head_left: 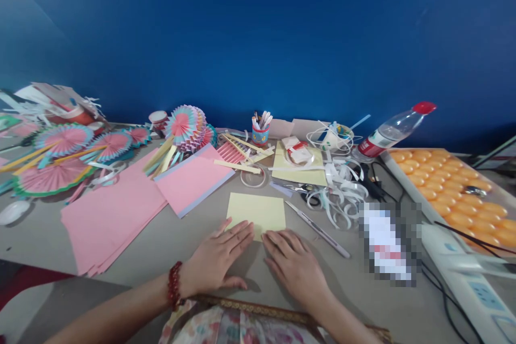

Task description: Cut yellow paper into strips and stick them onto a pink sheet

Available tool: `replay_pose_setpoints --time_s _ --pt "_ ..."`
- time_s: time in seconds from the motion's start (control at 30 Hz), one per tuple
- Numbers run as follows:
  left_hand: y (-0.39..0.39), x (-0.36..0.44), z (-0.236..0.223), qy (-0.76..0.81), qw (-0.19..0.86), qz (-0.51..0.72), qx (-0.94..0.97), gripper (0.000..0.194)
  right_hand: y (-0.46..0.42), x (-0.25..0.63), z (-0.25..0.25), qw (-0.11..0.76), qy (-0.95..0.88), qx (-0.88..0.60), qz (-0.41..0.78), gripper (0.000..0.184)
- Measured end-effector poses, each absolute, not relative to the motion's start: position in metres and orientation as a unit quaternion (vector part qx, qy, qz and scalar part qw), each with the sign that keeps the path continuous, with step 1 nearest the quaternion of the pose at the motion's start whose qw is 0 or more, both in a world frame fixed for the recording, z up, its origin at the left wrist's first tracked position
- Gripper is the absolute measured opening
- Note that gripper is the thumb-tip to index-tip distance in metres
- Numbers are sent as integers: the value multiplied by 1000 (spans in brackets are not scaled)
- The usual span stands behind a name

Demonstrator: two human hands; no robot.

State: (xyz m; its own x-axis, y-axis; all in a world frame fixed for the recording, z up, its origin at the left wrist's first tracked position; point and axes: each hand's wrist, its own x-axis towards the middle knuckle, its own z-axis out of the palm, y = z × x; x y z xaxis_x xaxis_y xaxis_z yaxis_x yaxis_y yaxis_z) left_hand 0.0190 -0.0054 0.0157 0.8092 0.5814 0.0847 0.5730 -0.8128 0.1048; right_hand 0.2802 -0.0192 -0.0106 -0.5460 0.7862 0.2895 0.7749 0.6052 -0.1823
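Note:
A pale yellow sheet of paper [256, 209] lies flat on the grey table in front of me. My left hand [220, 252] rests over its lower left part, fingers stretched out and the thumb apart. On the lower right edge, my right hand [296, 263] lies flat with its fingers extended. Both hands press on the paper near its front edge, and neither grips anything. Just right of the sheet is a slim utility knife [318, 229], pointing away to the left. Scissors [300, 188] lie behind it, partly among white ribbon curls [342, 199].
Pink paper sheets [113, 215] and folded paper fans [64, 141] spread over the left side. At the back stand a pen cup [260, 133] and a tilted-looking plastic bottle [387, 134]. A power strip [471, 279], cables and an orange bumpy pad [451, 188] occupy the right.

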Motion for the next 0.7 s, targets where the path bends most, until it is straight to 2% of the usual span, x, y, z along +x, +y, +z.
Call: replay_pose_setpoints --time_s 0.1,0.5,0.6,0.7 --pt "-7 15 9 312 50 49 948 92 -20 283 -11 175 -880 -440 21 36" --pt "-23 -30 4 371 -23 44 927 77 -25 319 -11 147 -881 -449 20 37" --pt "-21 -27 6 375 -18 46 926 74 -20 321 -11 167 -880 -445 27 35" --pt "-16 -26 7 382 4 56 922 61 -14 322 -8 202 -869 -449 42 30"
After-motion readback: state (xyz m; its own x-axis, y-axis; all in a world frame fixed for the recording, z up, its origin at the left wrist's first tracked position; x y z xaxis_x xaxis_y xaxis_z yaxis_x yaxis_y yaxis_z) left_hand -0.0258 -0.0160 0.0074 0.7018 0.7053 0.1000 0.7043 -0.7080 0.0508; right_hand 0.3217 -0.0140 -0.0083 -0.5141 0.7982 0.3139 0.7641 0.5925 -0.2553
